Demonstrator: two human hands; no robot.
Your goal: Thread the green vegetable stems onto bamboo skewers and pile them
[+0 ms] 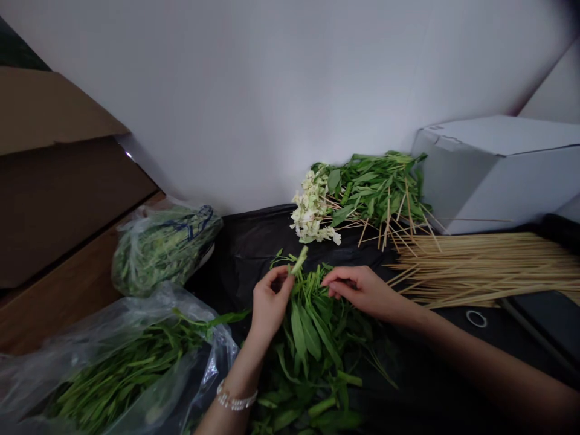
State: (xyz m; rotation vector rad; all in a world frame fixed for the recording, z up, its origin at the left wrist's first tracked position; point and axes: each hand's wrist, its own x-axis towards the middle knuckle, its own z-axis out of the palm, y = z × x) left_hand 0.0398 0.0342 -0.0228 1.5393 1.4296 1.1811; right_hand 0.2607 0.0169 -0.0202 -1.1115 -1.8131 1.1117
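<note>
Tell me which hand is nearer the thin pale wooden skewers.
Right hand, just left of the thin pale wooden skewers; the left hand sits farther left, past the leafy green stems.

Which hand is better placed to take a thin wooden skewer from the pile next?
Right, probably: the right hand sits nearer the pale wooden skewers and only touches the green leafy stems, while the left hand grips a pale green stem end farther away.

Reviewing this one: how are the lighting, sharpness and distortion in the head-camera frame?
Head view: light is dim and soft, with no harsh shadows; the wall reads grey, darkening toward the top right corner; the plastic bag shows only mild sheen; the left hand and right hand show no heavy blur; wide-angle distortion skews the box near the edge.
</note>
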